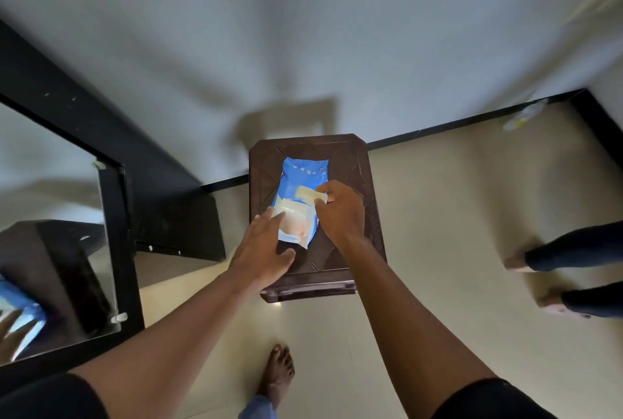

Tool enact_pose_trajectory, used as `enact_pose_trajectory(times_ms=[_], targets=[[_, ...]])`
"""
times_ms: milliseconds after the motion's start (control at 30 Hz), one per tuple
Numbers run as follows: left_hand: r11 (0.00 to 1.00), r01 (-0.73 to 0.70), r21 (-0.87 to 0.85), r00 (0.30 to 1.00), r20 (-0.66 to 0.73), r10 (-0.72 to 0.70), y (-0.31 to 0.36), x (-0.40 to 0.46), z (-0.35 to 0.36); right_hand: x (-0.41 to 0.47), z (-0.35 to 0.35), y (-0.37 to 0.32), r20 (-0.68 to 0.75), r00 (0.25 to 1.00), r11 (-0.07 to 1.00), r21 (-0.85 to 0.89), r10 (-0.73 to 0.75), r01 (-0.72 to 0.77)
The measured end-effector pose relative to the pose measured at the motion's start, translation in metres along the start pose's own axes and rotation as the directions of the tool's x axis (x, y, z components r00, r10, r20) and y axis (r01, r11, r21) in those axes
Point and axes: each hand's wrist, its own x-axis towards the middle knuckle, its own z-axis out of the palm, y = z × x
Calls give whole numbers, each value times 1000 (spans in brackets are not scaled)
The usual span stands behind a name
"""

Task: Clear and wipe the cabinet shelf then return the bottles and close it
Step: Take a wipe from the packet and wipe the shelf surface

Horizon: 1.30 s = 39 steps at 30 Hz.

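While the left hand (261, 246) lies flat with fingers spread on the near end of a blue wipes packet (300, 197), the right hand (338, 208) pinches the pale sticker flap (312, 196) at the packet's middle, peeled partly back. That packet is soft, glossy blue with a white panel, and lies flat on a dark brown plastic stool (365, 182), its long axis running away from the person, tilted slightly right. Left of the stool stands a black cabinet (84, 128) with a mirrored door (50, 216) reflecting stool and packet. Another person's feet (539, 280) stand on the cream floor (455, 216) to the right, well apart. One bare foot (278, 374) shows below.
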Motion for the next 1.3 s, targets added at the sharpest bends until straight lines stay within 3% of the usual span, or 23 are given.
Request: enact_pose_trajectory(times_ms=[200,367,467,500,667,867,1000,1167,1300], targets=[[926,-60,-374,979,-202,-18,34,-27,-30,-58,-46,-25,-60,998,977,212,35,-21],[646,-150,-749,980,-197,-2,77,-79,-65,-125,-88,-58,-112,990,899,437,84,-27],[392,-110,-914,994,-104,36,86,-123,-82,-170,-111,-81,-105,991,856,517,83,-17],[355,-92,-930,995,-68,79,85,-137,-86,-186,-118,-89,-99,992,851,525,82,-18],[369,-112,-923,952,7,306,72,-199,-106,-261,-145,-125,-86,994,828,560,62,-3],[415,-225,-881,914,-44,403,46,-252,-131,-337,-146,-157,-131,991,838,542,12,62],[409,-170,-897,917,8,400,12,-297,-137,-388,-120,-168,-181,979,833,553,99,18],[478,-51,-877,879,187,438,-63,-342,-139,-456,-54,-179,-66,965,655,746,252,-120],[510,-21,-860,872,234,431,-127,-351,-150,-496,0,-203,34,954,500,846,297,-186]])
